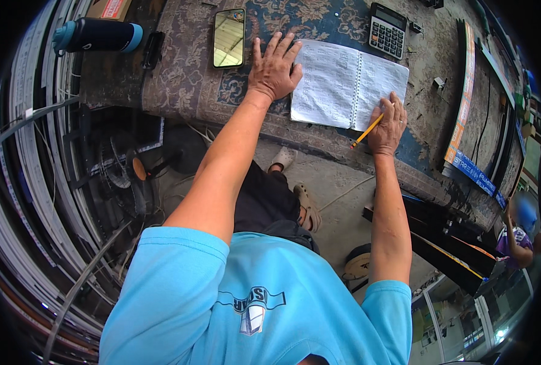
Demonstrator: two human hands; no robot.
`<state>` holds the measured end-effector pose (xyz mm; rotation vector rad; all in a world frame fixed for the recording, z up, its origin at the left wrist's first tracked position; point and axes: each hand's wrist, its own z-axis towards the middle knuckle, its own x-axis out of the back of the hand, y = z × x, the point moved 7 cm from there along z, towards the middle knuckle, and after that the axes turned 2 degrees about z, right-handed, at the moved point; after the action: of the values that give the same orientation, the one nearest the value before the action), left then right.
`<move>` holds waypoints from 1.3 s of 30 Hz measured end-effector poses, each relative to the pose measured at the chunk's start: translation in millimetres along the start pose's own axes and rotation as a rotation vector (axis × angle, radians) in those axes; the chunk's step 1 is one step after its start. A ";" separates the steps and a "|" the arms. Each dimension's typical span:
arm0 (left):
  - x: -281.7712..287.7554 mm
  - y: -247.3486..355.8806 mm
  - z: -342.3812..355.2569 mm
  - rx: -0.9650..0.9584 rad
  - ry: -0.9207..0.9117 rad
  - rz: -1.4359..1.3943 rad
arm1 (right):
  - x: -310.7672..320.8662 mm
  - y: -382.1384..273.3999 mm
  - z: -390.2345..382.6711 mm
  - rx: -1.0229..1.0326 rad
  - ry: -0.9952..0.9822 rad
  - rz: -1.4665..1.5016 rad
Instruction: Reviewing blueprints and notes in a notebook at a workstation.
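Note:
A spiral notebook (325, 82) lies spread on a table covered with patterned carpet, both pages bearing handwriting. Fingers apart, my left hand (273, 70) rests flat on the carpet, its fingertips at the notebook's left edge. My right hand (389, 126) is closed around a yellow pencil (367, 131) over the lower part of the right page. The pencil's eraser end points down and left, past the page's edge; its tip is hidden by the fingers. Just left of my left hand lies a phone (229, 38) with a reflective screen. A calculator (387, 30) sits beyond the right page.
A dark blue bottle (97, 35) lies at the far left beside a black object (153, 50). Long metal profiles (21, 164) fill the left side. Strips with orange and blue tape (462, 97) lie on the table's right. Another person (516, 237) is at the far right.

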<state>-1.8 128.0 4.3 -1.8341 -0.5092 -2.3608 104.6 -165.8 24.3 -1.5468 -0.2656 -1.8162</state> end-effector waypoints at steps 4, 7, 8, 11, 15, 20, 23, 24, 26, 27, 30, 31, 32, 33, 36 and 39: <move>0.0 -0.6 0.1 0.006 -0.008 0.002 | -0.4 -0.7 0.0 -0.006 -0.007 -0.019; 0.1 -0.8 0.6 0.006 -0.008 0.001 | -0.2 -0.7 0.2 -0.006 -0.006 -0.018; 0.0 -0.7 0.8 0.006 -0.009 0.000 | 0.1 -0.5 0.2 -0.005 -0.007 -0.019; -0.2 -0.8 0.6 0.004 -0.008 -0.007 | -0.9 0.2 -0.5 -0.003 -0.009 -0.026; -1.5 -1.6 -0.4 0.001 -0.001 -0.027 | -1.0 -0.6 -0.1 -0.002 -0.012 -0.026; -1.1 -0.7 -0.2 -0.001 -0.009 -0.005 | -0.3 -0.8 0.2 0.006 -0.008 -0.049; -0.6 -0.6 0.0 0.000 -0.010 0.004 | -2.3 1.5 -0.9 0.000 -0.006 -0.042; -0.3 -0.3 -0.1 0.000 -0.009 -0.003 | -2.2 1.3 -0.8 -0.005 -0.011 -0.026; 0.4 -0.1 0.1 -0.001 -0.009 -0.010 | -1.3 0.6 -0.6 -0.006 -0.011 -0.025; 0.3 -0.1 0.1 -0.001 -0.009 -0.009 | -1.0 0.3 -0.3 -0.008 -0.011 -0.024; 0.6 -0.4 0.3 -0.003 -0.006 -0.011 | -0.6 0.1 0.2 -0.006 -0.012 -0.013; 1.0 -0.5 0.4 -0.004 -0.003 -0.013 | -0.9 0.7 -0.1 -0.008 -0.011 -0.013; 1.1 -0.2 0.3 -0.005 -0.003 -0.013 | -1.5 0.9 -0.2 -0.005 -0.011 -0.012; 1.0 0.1 0.2 -0.007 -0.006 -0.007 | -1.7 1.1 -0.3 -0.003 -0.010 -0.012; 1.1 -0.2 0.4 -0.009 -0.007 -0.006 | -2.4 2.1 -0.9 -0.006 -0.012 -0.021; 0.7 0.1 0.7 -0.010 -0.006 -0.010 | -2.4 2.3 -1.3 -0.004 -0.009 -0.027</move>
<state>-1.3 128.2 5.2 -1.8473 -0.5097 -2.3698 105.1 -167.3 21.1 -1.5619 -0.2888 -1.8320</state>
